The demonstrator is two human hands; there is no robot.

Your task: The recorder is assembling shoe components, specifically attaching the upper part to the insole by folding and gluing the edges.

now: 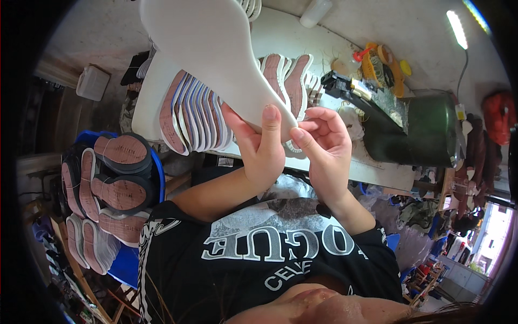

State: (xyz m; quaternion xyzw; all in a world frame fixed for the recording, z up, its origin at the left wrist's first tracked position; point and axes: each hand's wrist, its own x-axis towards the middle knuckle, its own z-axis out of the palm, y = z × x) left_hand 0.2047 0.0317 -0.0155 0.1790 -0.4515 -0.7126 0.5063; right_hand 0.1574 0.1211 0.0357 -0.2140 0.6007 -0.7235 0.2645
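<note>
A large smooth white shoe sole (210,43) is raised in front of me, tilted, with its narrower end toward me. My left hand (261,140) grips that near end, the thumb lying on the pale face and the fingers partly hidden behind it. At the right edge of the same end, my right hand (330,143) pinches the rim between thumb and fingers. Just behind the sole, a row of pink-brown and white soles (197,116) stands on edge on the white table. More upright soles (297,81) show to the right of it.
To the left, a blue tub (157,173) holds several dark and white soles with pink-brown faces. A dark green cylindrical machine part (415,132) occupies the table's right side. Behind it sits a yellow basket (372,65) with tape rolls. The white table (280,27) meets the wall.
</note>
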